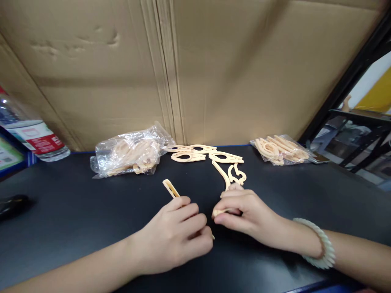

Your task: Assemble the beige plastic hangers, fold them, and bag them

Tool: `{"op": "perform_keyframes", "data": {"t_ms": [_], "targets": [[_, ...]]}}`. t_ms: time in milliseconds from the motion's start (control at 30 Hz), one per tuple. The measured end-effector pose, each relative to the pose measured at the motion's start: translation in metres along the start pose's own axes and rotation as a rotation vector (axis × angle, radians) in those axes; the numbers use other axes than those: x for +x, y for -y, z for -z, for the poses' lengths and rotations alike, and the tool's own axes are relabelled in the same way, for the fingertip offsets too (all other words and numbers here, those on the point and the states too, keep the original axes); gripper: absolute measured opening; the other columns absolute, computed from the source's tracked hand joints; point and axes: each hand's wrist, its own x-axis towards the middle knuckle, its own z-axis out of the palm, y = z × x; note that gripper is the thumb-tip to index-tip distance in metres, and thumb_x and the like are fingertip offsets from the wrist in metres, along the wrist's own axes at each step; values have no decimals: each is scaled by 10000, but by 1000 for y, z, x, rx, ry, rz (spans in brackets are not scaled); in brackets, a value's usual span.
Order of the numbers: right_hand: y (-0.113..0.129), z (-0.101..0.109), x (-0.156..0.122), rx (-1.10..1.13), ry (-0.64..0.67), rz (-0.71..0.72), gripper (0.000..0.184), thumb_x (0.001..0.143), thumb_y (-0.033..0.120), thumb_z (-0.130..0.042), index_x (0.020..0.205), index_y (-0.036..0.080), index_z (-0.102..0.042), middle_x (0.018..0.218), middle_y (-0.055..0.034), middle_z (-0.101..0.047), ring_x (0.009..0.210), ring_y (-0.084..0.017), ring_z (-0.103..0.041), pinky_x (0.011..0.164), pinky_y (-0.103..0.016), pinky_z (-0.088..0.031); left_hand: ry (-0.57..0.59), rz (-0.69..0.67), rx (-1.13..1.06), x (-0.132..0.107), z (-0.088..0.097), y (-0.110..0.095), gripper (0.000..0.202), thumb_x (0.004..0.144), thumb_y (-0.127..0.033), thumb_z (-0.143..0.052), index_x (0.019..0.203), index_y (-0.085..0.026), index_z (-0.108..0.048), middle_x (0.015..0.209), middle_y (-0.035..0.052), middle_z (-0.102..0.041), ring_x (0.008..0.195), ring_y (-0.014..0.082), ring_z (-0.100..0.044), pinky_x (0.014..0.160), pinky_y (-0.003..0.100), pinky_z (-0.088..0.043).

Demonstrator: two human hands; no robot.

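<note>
My left hand is closed around a beige plastic folding-hanger arm; one slotted end sticks out past the fingers, and the rest is mostly hidden in the palm. Close by on the right, my right hand pinches a small beige hanger piece between thumb and forefinger. Only its tip shows. A curved hanger arm runs up to the right fingers; I cannot tell if they touch it. Just beyond lie two loose hanger hooks. Several folded hangers are laid out behind them.
A clear bag of hanger parts sits at the back left, another bag at the back right. A bottle and a black mouse are on the left. Cardboard walls off the back of the black table.
</note>
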Motion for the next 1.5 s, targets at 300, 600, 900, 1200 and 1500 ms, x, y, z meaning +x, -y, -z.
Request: {"op": "perform_keyframes", "data": {"t_ms": [300,600,900,1200,1500], "targets": [[-28,1,8,-403,-14,63,217,955,284,-550,1145,224,-635,1305,-126,-524,1287,-288,-403,1023,-485,-347,185,151,-194,-8,-4,18,358,840,55,-417,1064,-186,-560,971,25,-682,1012,207,-562,1096,469,-289],[-55,52,4,-281,40,-101,209,952,252,-536,1129,213,-641,1086,-77,-646,1036,-225,-592,910,-376,-481,185,396,-140,-12,-9,28,226,958,-139,-451,1103,-185,-618,1130,81,-681,1101,238,-593,964,420,-479],[-58,62,4,-141,325,-240,191,891,367,-633,976,197,-655,993,-42,-617,873,-180,-597,782,-303,-470,150,340,-167,-15,-8,25,298,956,-178,-477,1228,-202,-597,1328,84,-621,1257,258,-514,1051,453,-435],[-49,72,1,-151,423,-244,73,864,256,-633,857,188,-611,901,-20,-601,803,-157,-566,715,-280,-452,420,247,-349,-7,2,17,555,943,-363,-522,1471,-298,-366,1521,19,-430,1418,312,-343,1173,591,-188],[-56,63,6,-291,105,-237,125,891,214,-547,980,191,-632,944,-57,-658,885,-205,-608,781,-339,-481,338,428,-227,-12,-10,13,523,935,-402,-520,1437,-293,-427,1574,67,-333,1453,338,-252,1162,609,-174]]}}
